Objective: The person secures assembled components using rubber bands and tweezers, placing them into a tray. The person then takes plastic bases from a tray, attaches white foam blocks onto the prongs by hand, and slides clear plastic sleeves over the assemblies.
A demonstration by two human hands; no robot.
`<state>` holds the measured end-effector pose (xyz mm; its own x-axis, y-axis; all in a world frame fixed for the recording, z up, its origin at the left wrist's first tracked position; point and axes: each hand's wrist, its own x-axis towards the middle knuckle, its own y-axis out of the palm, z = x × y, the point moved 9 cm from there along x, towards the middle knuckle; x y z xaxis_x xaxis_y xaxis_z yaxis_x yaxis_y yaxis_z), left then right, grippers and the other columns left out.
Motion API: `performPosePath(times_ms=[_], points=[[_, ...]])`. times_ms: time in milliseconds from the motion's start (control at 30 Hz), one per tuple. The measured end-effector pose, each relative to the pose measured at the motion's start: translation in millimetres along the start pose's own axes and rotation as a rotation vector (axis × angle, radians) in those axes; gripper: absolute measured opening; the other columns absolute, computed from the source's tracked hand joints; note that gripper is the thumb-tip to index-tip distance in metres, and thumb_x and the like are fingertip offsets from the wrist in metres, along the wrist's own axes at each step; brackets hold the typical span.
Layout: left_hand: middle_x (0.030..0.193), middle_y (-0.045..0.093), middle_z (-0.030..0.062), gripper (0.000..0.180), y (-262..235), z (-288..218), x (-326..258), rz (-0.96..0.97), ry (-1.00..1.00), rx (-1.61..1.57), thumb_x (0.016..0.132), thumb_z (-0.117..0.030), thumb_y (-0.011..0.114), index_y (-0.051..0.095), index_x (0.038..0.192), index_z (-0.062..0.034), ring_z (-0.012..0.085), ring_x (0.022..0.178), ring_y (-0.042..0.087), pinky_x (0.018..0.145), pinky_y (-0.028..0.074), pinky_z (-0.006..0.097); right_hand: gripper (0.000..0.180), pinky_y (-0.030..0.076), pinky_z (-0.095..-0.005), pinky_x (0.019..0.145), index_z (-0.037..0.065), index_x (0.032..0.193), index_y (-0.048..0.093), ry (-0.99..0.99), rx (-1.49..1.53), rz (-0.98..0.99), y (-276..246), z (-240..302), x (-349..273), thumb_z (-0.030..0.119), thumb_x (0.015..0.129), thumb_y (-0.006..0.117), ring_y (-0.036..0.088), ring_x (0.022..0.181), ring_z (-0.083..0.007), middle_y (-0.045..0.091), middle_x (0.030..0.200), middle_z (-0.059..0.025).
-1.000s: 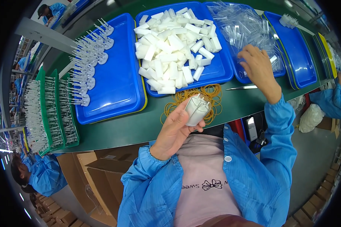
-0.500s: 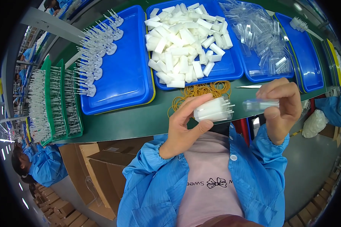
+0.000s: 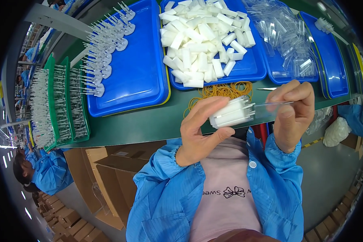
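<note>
My left hand [image 3: 199, 135] is wrapped round a bundle of white foam blocks [image 3: 232, 113] with clear plastic about it. Thin whitish prongs stick out of the bundle's right end. Between the thumb and fingers of my right hand [image 3: 296, 115] is a thin clear plastic strip [image 3: 266, 108]. The strip's left end meets the pronged end of the bundle; whether it goes in between the pieces I cannot tell. Tan rubber bands [image 3: 236, 88] lie in a pile on the green table [image 3: 137, 129], just beyond my left hand.
White foam blocks [image 3: 201, 32] fill the middle blue tray [image 3: 257, 72]. Clear plastic pieces [image 3: 282, 36] lie in the tray right of it. Pronged clear parts [image 3: 97, 68] line the left blue tray [image 3: 137, 80]. Green racks [image 3: 52, 101] hold many more. Tweezers [image 3: 267, 88] lie near my right hand.
My right hand has turned, and the clear strip now points at the bundle and meets its pronged end. The bundle has tilted slightly in my left hand. The view has shifted a little.
</note>
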<state>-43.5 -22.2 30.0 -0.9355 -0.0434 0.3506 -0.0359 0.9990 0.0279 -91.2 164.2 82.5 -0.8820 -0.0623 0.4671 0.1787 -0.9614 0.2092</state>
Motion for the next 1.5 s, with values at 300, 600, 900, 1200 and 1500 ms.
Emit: performPosePath(times_ms=[300, 600, 900, 1200, 1500], points=[[0.115, 0.060, 0.0151, 0.053, -1, -1, 0, -0.009, 0.035, 0.041, 0.069, -0.015, 0.081, 0.062, 0.116, -0.0020, 0.0270, 0.103, 0.059, 0.087, 0.046, 0.034, 0.024, 0.044, -0.0218, 0.064, 0.004, 0.090, 0.046, 0.087, 0.012, -0.035, -2, -15, -1, -0.002, 0.078, 0.067, 0.053, 0.071, -0.0109, 0.056, 0.082, -0.0088], [0.117, 0.059, 0.0152, 0.054, 1, -17, 2, 0.005, 0.216, 0.240, 0.066, -0.011, 0.082, 0.063, 0.115, -0.0036, 0.0287, 0.100, 0.061, 0.083, 0.049, 0.035, 0.018, 0.042, -0.0212, 0.061, 0.005, 0.086, 0.046, 0.215, 0.143, -0.042, 0, -29, 1, 0.001, 0.082, 0.064, 0.050, 0.067, -0.0084, 0.053, 0.077, -0.0055], [0.116, 0.059, 0.0158, 0.054, 0, -17, 3, -0.007, 0.251, 0.295, 0.065, -0.013, 0.082, 0.063, 0.115, -0.0049, 0.0288, 0.099, 0.062, 0.080, 0.051, 0.035, 0.017, 0.041, -0.0211, 0.059, 0.005, 0.085, 0.046, 0.219, 0.071, -0.045, 1, -29, 0, 0.005, 0.084, 0.063, 0.049, 0.064, -0.0076, 0.052, 0.074, -0.0046], [0.117, 0.059, 0.0160, 0.053, 0, -20, 2, -0.013, 0.286, 0.316, 0.065, -0.013, 0.082, 0.064, 0.114, -0.0045, 0.0284, 0.099, 0.062, 0.079, 0.052, 0.035, 0.019, 0.041, -0.0214, 0.062, 0.004, 0.086, 0.048, 0.208, -0.003, -0.020, 4, -30, -2, -0.002, 0.079, 0.065, 0.050, 0.067, -0.0089, 0.053, 0.076, -0.0048], [0.117, 0.059, 0.0160, 0.050, -2, -23, 3, -0.007, 0.273, 0.270, 0.066, -0.013, 0.082, 0.065, 0.113, -0.0047, 0.0271, 0.096, 0.062, 0.077, 0.051, 0.033, 0.021, 0.042, -0.0214, 0.064, 0.003, 0.086, 0.048, 0.192, -0.020, -0.062, 6, -33, -10, -0.004, 0.079, 0.066, 0.050, 0.071, -0.0084, 0.054, 0.079, -0.0045]])
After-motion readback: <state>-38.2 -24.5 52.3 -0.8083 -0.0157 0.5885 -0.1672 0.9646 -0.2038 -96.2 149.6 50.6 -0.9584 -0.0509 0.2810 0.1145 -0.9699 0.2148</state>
